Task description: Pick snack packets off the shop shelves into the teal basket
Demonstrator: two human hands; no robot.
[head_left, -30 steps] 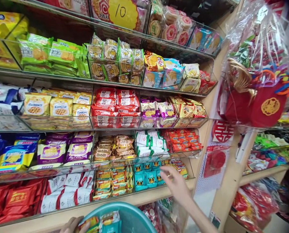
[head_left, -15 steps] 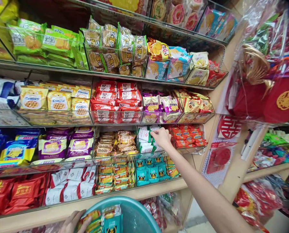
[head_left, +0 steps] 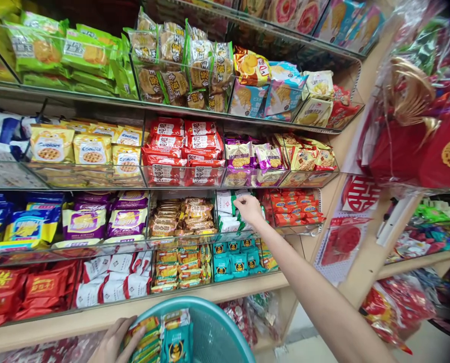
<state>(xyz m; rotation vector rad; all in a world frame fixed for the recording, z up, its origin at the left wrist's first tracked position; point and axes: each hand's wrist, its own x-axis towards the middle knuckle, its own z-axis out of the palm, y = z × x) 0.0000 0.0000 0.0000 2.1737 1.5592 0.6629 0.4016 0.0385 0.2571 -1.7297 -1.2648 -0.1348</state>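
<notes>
My right hand [head_left: 248, 207] reaches into a clear shelf compartment of white and green snack packets [head_left: 226, 202]. Its thumb and fingers are pinched together on one of these packets, partly hiding it. At the lower edge, my left hand [head_left: 113, 341] curls over the left rim of a teal plastic basket [head_left: 225, 330], fingers reaching inside against some yellow-orange snack packets [head_left: 148, 340]. Beside those in the basket lie teal packets [head_left: 176, 343] with a black and gold emblem.
Brown snack packets [head_left: 183, 217] fill the bin left of my right hand, and red-orange packets [head_left: 295, 206] the one to its right. Clear dividers and front lips [head_left: 187, 239] edge the shelves. Bagged red goods [head_left: 406, 141] hang at the right.
The view has shifted slightly, and the basket sits a little higher in it. My right hand stays at the white and green packets; my left stays at the basket rim.
</notes>
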